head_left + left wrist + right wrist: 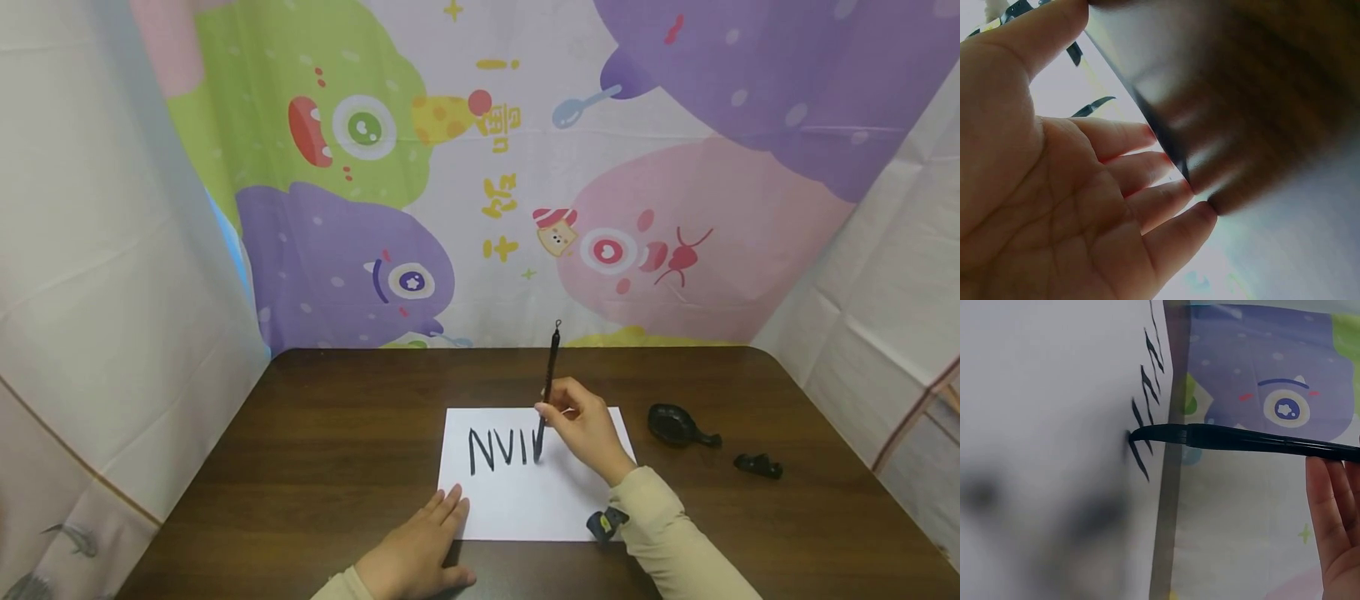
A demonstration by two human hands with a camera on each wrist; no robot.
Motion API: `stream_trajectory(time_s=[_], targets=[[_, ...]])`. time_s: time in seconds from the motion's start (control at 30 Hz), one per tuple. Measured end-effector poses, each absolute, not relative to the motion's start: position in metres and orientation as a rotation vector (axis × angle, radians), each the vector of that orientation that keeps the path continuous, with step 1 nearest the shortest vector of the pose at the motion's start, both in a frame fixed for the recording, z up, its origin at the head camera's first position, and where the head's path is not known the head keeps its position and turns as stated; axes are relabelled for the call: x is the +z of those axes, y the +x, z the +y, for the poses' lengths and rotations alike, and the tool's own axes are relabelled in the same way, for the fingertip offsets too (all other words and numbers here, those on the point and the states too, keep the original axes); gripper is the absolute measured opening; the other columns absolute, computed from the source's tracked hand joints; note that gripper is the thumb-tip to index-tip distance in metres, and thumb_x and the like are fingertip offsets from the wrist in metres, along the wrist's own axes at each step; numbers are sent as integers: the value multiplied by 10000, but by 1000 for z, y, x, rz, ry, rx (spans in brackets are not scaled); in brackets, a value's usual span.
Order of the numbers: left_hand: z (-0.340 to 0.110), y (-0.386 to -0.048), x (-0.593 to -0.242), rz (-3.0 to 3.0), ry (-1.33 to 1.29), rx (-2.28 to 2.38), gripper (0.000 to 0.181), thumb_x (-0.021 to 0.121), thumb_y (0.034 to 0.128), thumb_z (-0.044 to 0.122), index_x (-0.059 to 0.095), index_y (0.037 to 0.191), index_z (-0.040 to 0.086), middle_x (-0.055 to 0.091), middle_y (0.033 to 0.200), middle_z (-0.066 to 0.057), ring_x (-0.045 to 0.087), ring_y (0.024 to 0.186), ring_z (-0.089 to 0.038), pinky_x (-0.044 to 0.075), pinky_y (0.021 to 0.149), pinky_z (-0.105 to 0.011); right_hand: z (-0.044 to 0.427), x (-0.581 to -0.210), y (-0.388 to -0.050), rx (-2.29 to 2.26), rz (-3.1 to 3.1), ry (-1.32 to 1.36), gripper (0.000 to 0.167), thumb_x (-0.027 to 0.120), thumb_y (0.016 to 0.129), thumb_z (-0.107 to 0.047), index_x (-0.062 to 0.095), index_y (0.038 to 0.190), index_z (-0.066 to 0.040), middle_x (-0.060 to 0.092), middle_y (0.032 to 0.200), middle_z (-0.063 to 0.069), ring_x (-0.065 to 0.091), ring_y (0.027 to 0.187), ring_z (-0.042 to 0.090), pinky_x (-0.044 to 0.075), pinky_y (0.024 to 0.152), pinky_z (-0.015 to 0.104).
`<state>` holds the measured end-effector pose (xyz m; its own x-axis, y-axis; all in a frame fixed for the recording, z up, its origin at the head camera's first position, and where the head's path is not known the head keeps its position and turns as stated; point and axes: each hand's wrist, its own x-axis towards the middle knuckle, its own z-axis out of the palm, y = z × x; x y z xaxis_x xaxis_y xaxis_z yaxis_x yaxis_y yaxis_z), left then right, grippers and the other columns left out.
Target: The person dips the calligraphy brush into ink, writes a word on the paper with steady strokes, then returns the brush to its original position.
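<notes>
A black ink brush (551, 375) stands nearly upright in my right hand (588, 429), pinched between thumb and fingers. Its dark bristle tip (1154, 433) touches the white sheet of paper (525, 512) and bends against it in the right wrist view. Black brushed letters (497, 450) reading N, V, I run across the upper part of the sheet, with another stroke at the brush tip. My left hand (416, 546) lies at the sheet's lower left corner, fingers extended onto the paper and thumb on the table. The left wrist view shows its palm (1060, 200) and straight fingers.
Right of the paper lie a black spoon-shaped ink dish (672, 424) and a small dark brush rest (757, 465). All stand on a dark wooden table (322, 442). A cartoon-printed curtain (495, 308) hangs behind, with white cloth at both sides.
</notes>
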<state>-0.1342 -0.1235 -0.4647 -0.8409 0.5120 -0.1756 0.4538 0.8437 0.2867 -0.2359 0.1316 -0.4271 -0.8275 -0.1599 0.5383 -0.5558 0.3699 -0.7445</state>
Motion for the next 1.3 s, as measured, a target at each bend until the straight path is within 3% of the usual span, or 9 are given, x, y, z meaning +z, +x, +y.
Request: stream_trajectory(time_s=[0.17,0.4,0.5,0.73,0.97,1.3], targets=[[-124,-134,-464,2773,739,348,882,730,813,494,402,1474,12,328,1581,-173,335,1439,-405,342,1146,-525,133,-419,-235,1459,-2191,627,159,707,840,52,601,959,58,692,792,174,699,692,296,582,626,223],[-124,-134,-464,2776,737,353,878,733,811,488,406,1471,10,333,1578,-174,340,1436,-407,348,1140,-529,132,-414,-238,1462,-2131,603,157,707,835,65,602,947,95,674,769,172,662,714,116,579,650,204],[-124,-133,-464,2783,741,351,875,734,810,484,409,1468,7,338,1576,-175,344,1433,-408,353,1138,-527,132,-413,-240,1462,-2116,588,147,701,834,77,597,937,95,666,757,181,652,702,106,563,640,182],[-123,-133,-464,2789,748,347,875,732,811,483,409,1467,2,337,1575,-177,347,1431,-409,355,1137,-525,138,-440,-266,1515,-2084,565,156,693,838,87,594,955,59,680,805,203,674,718,216,568,639,180],[-123,-134,-464,2783,742,350,876,732,811,484,406,1470,7,335,1577,-174,345,1433,-408,354,1139,-524,140,-453,-273,1518,-2087,556,140,713,852,19,603,933,-10,690,815,139,651,729,68,564,643,170],[-124,-134,-465,2801,770,325,871,726,813,482,408,1466,0,343,1571,-182,355,1426,-412,357,1141,-510,141,-456,-273,1526,-2097,577,128,699,865,19,599,945,6,685,842,145,676,766,132,579,675,192]])
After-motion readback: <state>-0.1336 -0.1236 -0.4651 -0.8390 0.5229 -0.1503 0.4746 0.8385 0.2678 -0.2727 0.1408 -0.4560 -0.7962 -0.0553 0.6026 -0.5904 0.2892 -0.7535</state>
